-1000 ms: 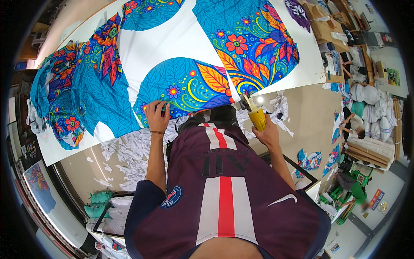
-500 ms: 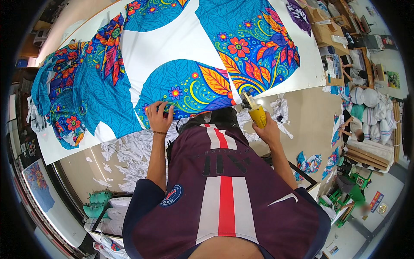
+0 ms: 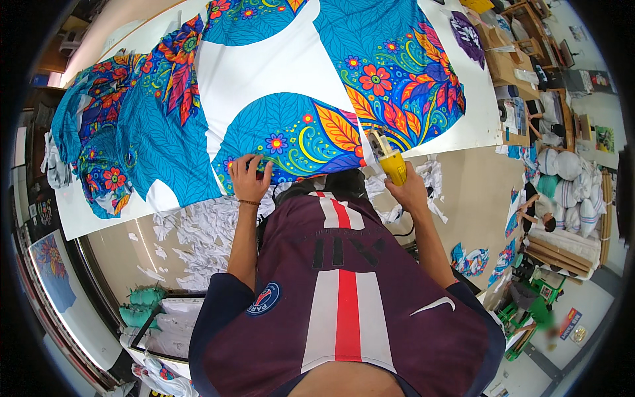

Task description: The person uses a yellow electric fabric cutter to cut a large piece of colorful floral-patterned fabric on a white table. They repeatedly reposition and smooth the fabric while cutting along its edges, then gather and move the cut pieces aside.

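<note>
My right hand (image 3: 410, 190) is closed around the yellow body of a hand-held electric cloth cutter (image 3: 394, 169). The cutter's metal head is at the table's near edge, by the lower end of a narrow white strip between two printed pieces. To its left is a curved blue floral piece (image 3: 254, 129); to its right, a larger blue floral panel (image 3: 403, 76). My left hand (image 3: 250, 177) lies on the curved piece near its front edge, fingers spread and holding nothing. White unprinted cloth (image 3: 258, 73) fills the space between the prints.
Bunched printed fabric (image 3: 109, 142) lies on the left of the white table (image 3: 486, 122). A purple piece (image 3: 467, 40) is at far right. White scraps (image 3: 205, 241) litter the floor. At right are a person (image 3: 544, 212), white sacks (image 3: 572, 155) and another person near green frames (image 3: 532, 331).
The cutter in my right hand has moved forward, further in from the fabric's near edge along the white strip. My left hand keeps its place on the cloth; the whole view has shifted slightly.
</note>
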`<control>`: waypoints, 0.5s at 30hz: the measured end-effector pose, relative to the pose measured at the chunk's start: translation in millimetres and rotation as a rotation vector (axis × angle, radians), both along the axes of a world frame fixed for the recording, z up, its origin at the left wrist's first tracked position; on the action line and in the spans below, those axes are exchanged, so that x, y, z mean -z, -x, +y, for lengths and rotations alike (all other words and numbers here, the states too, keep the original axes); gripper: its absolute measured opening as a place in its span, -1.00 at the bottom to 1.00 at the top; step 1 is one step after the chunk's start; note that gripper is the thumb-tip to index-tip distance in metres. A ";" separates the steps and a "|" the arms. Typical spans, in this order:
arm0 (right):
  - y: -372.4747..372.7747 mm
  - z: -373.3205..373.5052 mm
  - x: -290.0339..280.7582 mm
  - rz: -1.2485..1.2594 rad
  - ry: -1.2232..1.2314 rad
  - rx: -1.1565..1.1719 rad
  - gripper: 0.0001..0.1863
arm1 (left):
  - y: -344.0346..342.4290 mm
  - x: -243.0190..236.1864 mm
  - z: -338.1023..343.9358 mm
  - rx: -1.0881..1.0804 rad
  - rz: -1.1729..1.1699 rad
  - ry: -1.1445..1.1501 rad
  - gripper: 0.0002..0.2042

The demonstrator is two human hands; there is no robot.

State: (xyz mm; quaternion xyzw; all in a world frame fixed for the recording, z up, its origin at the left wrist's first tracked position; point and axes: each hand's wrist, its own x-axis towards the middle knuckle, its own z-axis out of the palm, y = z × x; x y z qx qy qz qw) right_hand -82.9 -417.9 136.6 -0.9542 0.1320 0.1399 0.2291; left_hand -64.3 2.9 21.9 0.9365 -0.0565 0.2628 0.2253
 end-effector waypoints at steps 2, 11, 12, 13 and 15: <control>-9.1 3.3 1.0 0.008 0.007 -0.004 -0.36 | -0.1 -0.9 -0.4 -0.004 0.012 0.004 -0.74; -53.2 18.6 5.2 0.012 0.022 0.001 -0.21 | -0.4 2.9 0.7 -0.008 0.001 0.014 -0.73; -56.9 19.2 7.6 -0.002 0.030 0.001 -0.20 | -0.7 2.5 0.3 -0.010 -0.002 0.014 -0.74; -61.1 20.2 8.9 -0.016 0.037 0.000 -0.19 | -0.3 2.1 -0.5 -0.013 -0.004 0.014 -0.74; -73.2 23.7 7.5 0.024 0.021 -0.007 -0.19 | -0.5 2.0 -0.3 -0.017 -0.009 0.018 -0.74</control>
